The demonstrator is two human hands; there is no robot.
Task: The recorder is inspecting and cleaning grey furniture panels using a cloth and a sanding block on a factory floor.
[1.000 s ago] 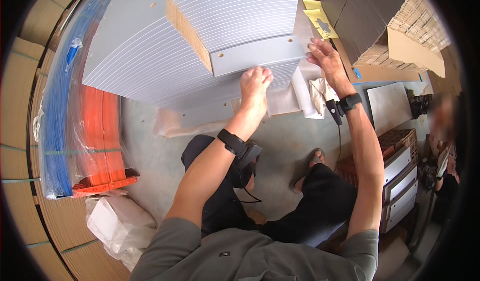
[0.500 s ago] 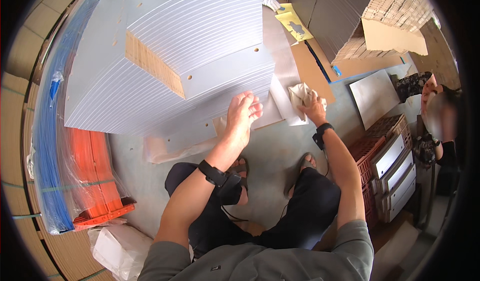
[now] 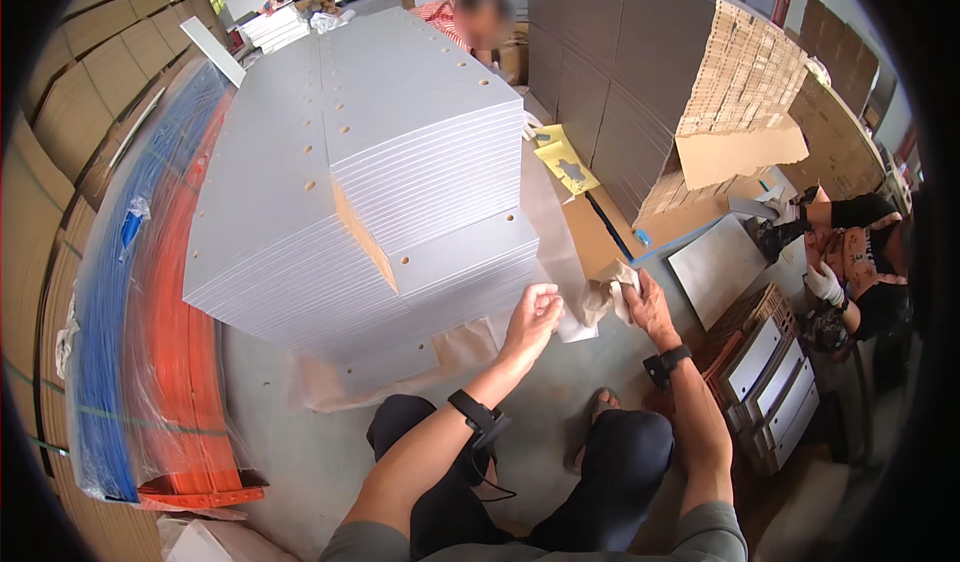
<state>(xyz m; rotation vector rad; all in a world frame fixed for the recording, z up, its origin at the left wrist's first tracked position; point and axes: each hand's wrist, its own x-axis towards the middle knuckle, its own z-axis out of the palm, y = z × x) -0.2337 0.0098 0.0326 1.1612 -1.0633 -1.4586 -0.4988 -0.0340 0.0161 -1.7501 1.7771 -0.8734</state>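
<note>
While my left hand (image 3: 533, 314) rests with fingers together against the lower edge of the grey board stack (image 3: 380, 192), my right hand (image 3: 645, 307) is clamped on a crumpled cloth (image 3: 608, 294) just beside it. Risk: the offset upper tier could slide if I push. Count: two tiers of boards, one cloth, one co-worker (image 3: 850, 262) at right.

Crumpled pale cloth (image 3: 612, 292) beside tall grey board stack (image 3: 400, 192) — bunched, off the floor
</note>
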